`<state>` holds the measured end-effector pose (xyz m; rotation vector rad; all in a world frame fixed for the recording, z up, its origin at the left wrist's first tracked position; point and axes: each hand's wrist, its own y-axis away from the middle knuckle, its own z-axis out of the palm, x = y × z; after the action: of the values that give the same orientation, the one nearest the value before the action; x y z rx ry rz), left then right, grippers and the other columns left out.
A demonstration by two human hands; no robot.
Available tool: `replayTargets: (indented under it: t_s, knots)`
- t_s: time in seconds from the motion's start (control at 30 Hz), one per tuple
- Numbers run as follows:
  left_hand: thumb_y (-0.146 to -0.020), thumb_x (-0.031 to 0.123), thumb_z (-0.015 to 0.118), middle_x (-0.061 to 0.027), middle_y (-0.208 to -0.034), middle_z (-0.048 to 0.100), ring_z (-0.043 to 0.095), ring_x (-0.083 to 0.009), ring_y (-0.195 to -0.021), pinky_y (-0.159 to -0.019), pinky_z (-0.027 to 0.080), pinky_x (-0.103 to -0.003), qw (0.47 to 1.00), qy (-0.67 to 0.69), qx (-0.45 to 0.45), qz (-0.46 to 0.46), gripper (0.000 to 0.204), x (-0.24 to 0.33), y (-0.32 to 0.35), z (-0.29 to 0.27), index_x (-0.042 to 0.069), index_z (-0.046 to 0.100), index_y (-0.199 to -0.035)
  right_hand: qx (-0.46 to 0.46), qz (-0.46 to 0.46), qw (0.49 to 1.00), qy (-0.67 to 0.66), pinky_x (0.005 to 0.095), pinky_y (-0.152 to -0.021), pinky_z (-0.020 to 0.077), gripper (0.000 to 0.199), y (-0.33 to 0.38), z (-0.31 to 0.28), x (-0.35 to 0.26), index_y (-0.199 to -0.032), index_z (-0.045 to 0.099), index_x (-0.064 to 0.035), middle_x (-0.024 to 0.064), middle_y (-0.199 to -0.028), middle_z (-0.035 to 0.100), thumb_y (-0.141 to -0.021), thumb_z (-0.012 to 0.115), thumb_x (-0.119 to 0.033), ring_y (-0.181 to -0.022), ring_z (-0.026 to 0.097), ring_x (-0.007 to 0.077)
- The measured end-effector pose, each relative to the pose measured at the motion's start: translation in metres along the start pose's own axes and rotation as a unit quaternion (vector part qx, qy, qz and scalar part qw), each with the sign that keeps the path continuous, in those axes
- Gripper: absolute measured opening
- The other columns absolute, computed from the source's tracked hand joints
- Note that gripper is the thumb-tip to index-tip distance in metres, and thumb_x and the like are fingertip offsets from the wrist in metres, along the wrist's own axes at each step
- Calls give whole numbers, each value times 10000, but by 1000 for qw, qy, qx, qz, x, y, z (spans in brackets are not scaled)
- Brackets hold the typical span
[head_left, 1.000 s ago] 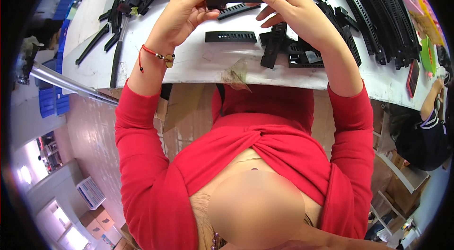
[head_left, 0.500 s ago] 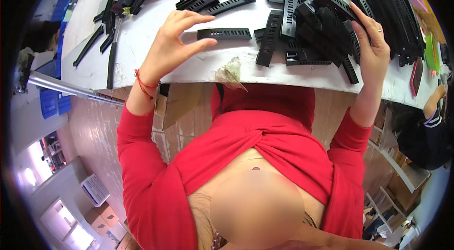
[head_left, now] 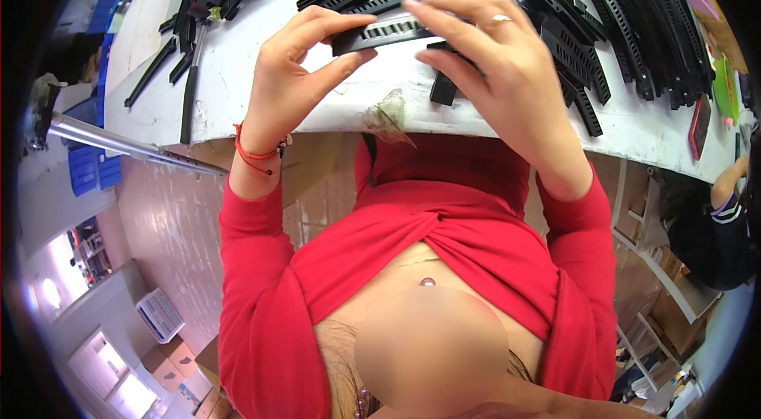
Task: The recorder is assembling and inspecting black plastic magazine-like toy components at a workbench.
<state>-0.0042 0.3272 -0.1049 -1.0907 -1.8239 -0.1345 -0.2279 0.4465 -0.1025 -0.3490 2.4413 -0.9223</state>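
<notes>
Black slotted plastic strip [head_left: 379, 33] sat lifted just above the white table [head_left: 333, 94], pinched at its left end between the thumb and fingers of the left hand [head_left: 297, 70], which wore a red cord bracelet [head_left: 255, 154] at the wrist. The right hand [head_left: 499, 62] curled loosely over the strip's right end, fingertips touching it, a ring on one finger. Heaps of similar black pieces [head_left: 571, 38] lay behind on the table, with long black rails [head_left: 642, 15] to the right.
</notes>
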Motion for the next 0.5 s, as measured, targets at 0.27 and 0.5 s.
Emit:
replayTargets:
  t_s: [0.27,0.5]
  knots:
    - [-992,69,673,-120,-1195,712,693,-172,-1049,-947,548,-284,964,232,-36,-129,383,9,6,-6,-15,632,-1363,-41,77,993,-82,371,-803,519,231,-8,10,5,-1132,753,-69,87,-869,676,-920,713,-150,-878,622,271]
    - [-993,81,670,-97,-1220,713,692,-157,-1055,-948,552,-294,965,207,-59,-150,332,4,-3,1,-21,671,-1309,-23,57,997,-48,365,-788,523,206,-7,3,6,-1109,762,-72,83,-881,687,-910,715,-101,-881,639,262]
